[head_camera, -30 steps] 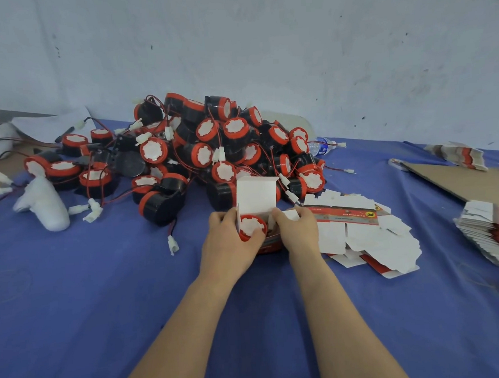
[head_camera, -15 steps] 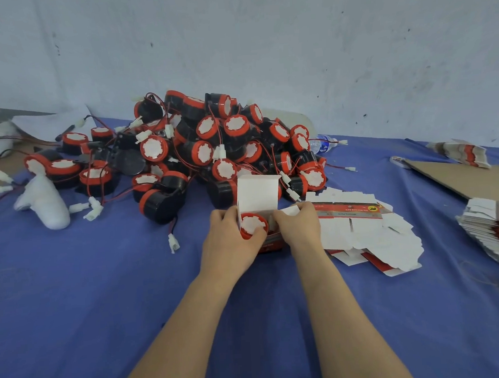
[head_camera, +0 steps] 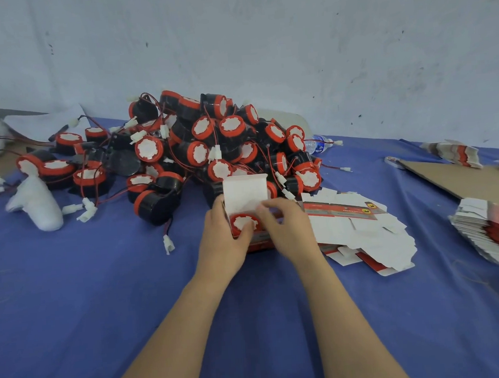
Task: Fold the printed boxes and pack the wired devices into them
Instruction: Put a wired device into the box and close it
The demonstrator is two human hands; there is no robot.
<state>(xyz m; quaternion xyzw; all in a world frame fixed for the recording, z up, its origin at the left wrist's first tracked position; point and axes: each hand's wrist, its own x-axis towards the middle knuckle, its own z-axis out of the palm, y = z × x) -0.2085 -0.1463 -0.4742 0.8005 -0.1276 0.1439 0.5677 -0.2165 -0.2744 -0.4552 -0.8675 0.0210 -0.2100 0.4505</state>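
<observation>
A blue cloth (head_camera: 75,316) covers the table. At its far middle lies a pile (head_camera: 210,144) of black, red-capped wired devices. Flat boxes (head_camera: 361,228) lie just right of the hands, and more sit stacked at the far right edge.

Just in front of the pile, both hands hold one folded box (head_camera: 260,242). Its mouth faces up and towards the person. Its white lid (head_camera: 245,192) stands upright on the far side, just beyond the fingertips.

A device (head_camera: 242,222) sits inside, its round white face pointing out of the mouth and its axis running into the box.

The left hand (head_camera: 225,240) grips the box's left wall, with its thumb on the device's face. The right hand (head_camera: 288,230) curls its fingers over the right rim, nearest the lid. They are blurred, so which flap they hold is unclear. Closing the lid would likely mean folding it towards the person.
</observation>
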